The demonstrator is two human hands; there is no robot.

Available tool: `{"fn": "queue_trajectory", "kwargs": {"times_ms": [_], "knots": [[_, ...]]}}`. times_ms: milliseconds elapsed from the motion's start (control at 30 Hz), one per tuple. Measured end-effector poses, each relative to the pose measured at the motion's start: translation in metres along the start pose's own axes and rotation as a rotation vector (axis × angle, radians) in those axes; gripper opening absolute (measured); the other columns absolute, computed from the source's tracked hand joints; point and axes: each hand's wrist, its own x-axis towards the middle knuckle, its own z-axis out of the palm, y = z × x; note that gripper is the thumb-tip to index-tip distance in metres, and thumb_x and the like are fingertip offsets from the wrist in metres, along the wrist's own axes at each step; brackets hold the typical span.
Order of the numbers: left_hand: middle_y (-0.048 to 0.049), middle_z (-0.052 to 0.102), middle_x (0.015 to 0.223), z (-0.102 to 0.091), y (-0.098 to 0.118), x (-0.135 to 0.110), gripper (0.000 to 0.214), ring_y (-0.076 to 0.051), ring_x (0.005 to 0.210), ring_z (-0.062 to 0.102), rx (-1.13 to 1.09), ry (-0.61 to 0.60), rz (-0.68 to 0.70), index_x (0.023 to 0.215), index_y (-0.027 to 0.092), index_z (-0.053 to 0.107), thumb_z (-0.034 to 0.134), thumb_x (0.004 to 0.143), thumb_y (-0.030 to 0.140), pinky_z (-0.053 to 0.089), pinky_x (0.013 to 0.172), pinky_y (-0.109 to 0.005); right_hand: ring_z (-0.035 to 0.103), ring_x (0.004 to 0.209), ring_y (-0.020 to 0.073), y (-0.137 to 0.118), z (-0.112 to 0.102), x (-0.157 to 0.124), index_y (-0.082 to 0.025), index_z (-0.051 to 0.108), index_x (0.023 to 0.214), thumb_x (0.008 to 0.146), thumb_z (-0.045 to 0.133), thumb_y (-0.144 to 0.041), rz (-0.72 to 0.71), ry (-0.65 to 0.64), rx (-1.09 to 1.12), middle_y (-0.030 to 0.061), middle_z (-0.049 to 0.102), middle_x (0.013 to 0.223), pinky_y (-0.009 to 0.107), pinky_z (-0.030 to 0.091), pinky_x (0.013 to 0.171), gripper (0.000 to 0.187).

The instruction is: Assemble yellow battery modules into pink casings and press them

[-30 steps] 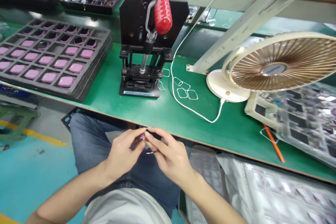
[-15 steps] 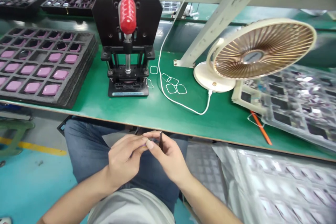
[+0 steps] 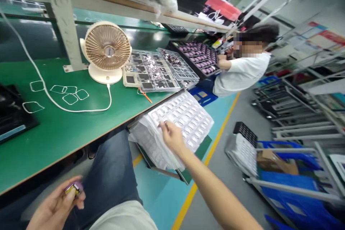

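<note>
**Apparently, hands wide apart**

The left hand (image 3: 55, 210) pinched a small purple part (image 3: 73, 188) near the body; the right hand (image 3: 172, 137) touched a stack of clear blister trays (image 3: 185, 122), seemingly propped within reach beside the green worktop (image 3: 54, 140).

A green counter (image 3: 61, 143) with a pale wooden edge runs away from the lower left, carrying the black base of a press (image 3: 10, 115) at the left edge and a cream desk fan (image 3: 106, 52) whose white cable (image 3: 81, 110) loops across the surface among thin white outline loops (image 3: 70, 99). Beyond the fan lie clear plastic trays (image 3: 151, 73) of dark and shiny pieces, with an orange stick (image 3: 145, 96) just beside them, and further along sits a black tray (image 3: 194, 57) of pink pieces.
</note>
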Motion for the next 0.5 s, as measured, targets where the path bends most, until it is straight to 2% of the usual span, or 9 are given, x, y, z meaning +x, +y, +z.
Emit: {"fn": "queue_trajectory", "kwargs": {"times_ms": [67,133,233,333,400,433,500], "knots": [[-0.0047,0.074,0.066,0.002,-0.004,0.004,0.051,-0.019,0.049,0.065,-0.040,-0.011,-0.075,0.090,0.019,0.081,0.104,0.058,0.051,0.054,0.047,-0.028,0.068,0.089,0.0210,0.056,-0.025,0.039,-0.017,0.068,0.088,0.111,0.055,-0.047,0.171,0.032,-0.122,0.0065,0.069,0.089,0.039,0.056,0.090,0.040],[-0.0087,0.079,0.077,0.008,-0.005,0.006,0.049,-0.023,0.060,0.070,-0.031,0.033,-0.114,0.088,0.017,0.080,0.105,0.058,0.045,0.057,0.054,-0.032,0.070,0.101,0.0220,0.099,-0.040,0.074,-0.016,0.071,0.108,0.108,0.065,-0.045,0.313,0.011,-0.216,0.0074,0.072,0.109,0.044,0.058,0.096,0.030],[-0.0122,0.083,0.090,0.021,-0.002,0.008,0.045,-0.026,0.071,0.072,-0.024,0.059,-0.142,0.087,0.016,0.079,0.105,0.056,0.036,0.057,0.059,-0.035,0.070,0.109,0.0237,0.138,-0.045,0.105,-0.016,0.071,0.121,0.105,0.071,-0.043,0.439,-0.065,-0.301,0.0087,0.071,0.123,0.046,0.060,0.099,0.031],[-0.0124,0.084,0.096,0.031,0.005,0.006,0.043,-0.029,0.075,0.075,-0.066,0.061,-0.174,0.081,0.018,0.075,0.106,0.054,0.031,0.055,0.058,-0.033,0.070,0.108,0.0235,0.154,-0.039,0.116,-0.016,0.071,0.119,0.104,0.072,-0.044,0.469,-0.098,-0.330,0.0086,0.071,0.121,0.045,0.060,0.097,0.032],[-0.0131,0.085,0.101,0.035,0.012,0.002,0.043,-0.030,0.079,0.077,-0.094,0.066,-0.194,0.081,0.019,0.074,0.106,0.054,0.030,0.057,0.061,-0.033,0.071,0.103,0.0220,0.156,-0.039,0.118,-0.016,0.072,0.114,0.103,0.073,-0.045,0.467,-0.069,-0.327,0.0070,0.073,0.115,0.044,0.060,0.095,0.031],[-0.0142,0.085,0.105,0.035,0.016,-0.001,0.044,-0.030,0.081,0.077,-0.104,0.061,-0.198,0.086,0.019,0.076,0.106,0.056,0.030,0.058,0.062,-0.034,0.071,0.099,0.0213,0.154,-0.040,0.117,-0.016,0.073,0.110,0.102,0.074,-0.044,0.460,-0.040,-0.319,0.0065,0.074,0.110,0.042,0.059,0.093,0.030],[-0.0172,0.083,0.115,0.035,0.024,-0.007,0.049,-0.028,0.083,0.077,-0.126,0.026,-0.193,0.109,0.021,0.080,0.102,0.066,0.031,0.058,0.064,-0.033,0.072,0.090,0.0217,0.145,-0.046,0.109,-0.014,0.076,0.103,0.100,0.075,-0.044,0.432,0.047,-0.289,0.0091,0.077,0.101,0.036,0.056,0.084,0.030]]}}
